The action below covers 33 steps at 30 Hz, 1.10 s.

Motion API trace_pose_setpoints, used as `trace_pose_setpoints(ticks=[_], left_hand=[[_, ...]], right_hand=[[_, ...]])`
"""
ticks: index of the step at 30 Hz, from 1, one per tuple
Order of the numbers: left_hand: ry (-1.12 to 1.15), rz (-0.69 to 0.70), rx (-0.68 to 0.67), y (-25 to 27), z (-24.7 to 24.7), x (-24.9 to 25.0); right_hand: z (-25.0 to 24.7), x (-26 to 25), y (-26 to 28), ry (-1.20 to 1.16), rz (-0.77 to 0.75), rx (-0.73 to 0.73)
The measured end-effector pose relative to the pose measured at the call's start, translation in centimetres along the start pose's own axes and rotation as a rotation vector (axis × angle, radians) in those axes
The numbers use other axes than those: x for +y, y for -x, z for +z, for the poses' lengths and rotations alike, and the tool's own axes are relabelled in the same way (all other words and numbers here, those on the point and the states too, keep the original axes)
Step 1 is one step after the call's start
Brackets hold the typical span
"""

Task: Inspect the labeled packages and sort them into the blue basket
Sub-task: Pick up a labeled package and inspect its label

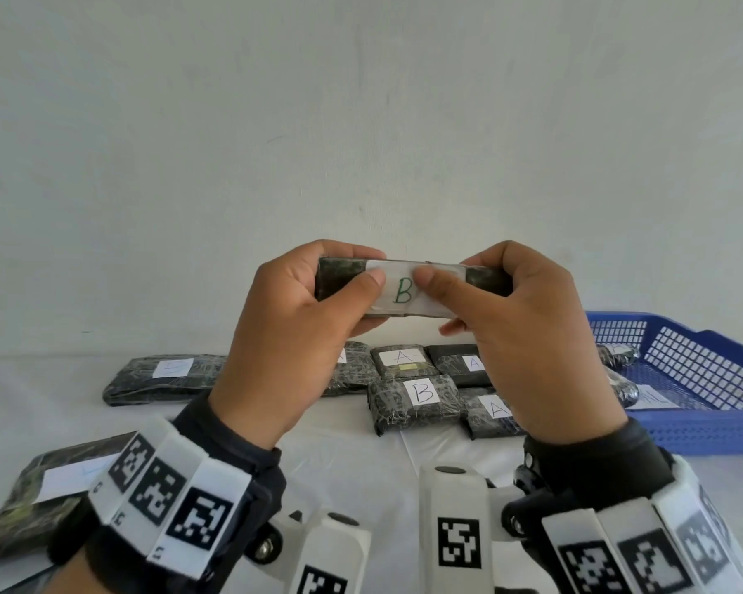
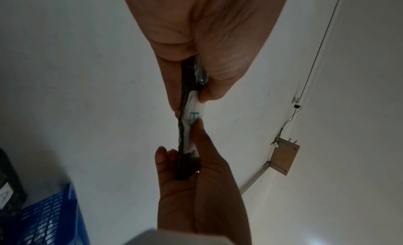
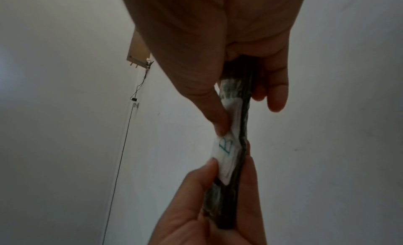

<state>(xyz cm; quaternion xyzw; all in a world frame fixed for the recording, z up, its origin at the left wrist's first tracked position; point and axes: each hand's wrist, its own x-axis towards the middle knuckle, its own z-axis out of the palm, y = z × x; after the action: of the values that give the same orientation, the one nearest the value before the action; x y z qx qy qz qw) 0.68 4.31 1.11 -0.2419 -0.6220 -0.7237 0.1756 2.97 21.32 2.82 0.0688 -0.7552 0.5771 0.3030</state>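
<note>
At frame centre in the head view, my left hand [image 1: 292,319] and right hand [image 1: 520,332] each pinch one end of the package [image 1: 408,289], thumbs on its white label, green "B" legible. Its long axis runs left-right, raised above the table. The blue basket [image 1: 704,426] lies lower right, nearer my right hand. Table packages [image 1: 421,400] read "A", "B".

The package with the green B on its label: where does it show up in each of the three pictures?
Head view: the package with the green B sits centre frame, held up between the left hand and right hand.
Left wrist view: seen edge-on at centre, running top to bottom.
Right wrist view: edge-on, right of centre.
Shared landmark: the white label with its B, between both thumbs.
</note>
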Motion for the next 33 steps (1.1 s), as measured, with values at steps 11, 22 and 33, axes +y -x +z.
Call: trace_pose_setpoints(ticks=[11,22,33], left_hand=[[0.025,-0.007,0.059,-0.1,0.1,0.1],[0.146,-0.091,0.071,-0.4,-0.3,0.7],[0.205,-0.146,0.053,-0.6,-0.8,1.0]], right_hand=[[-0.8,0.5,-0.8,-0.231,0.002,-0.048],[-1.9,0.6,-1.1,-0.471,0.026,-0.180],[-2.3,1.2,-1.3,-0.534,-0.002,-0.308]])
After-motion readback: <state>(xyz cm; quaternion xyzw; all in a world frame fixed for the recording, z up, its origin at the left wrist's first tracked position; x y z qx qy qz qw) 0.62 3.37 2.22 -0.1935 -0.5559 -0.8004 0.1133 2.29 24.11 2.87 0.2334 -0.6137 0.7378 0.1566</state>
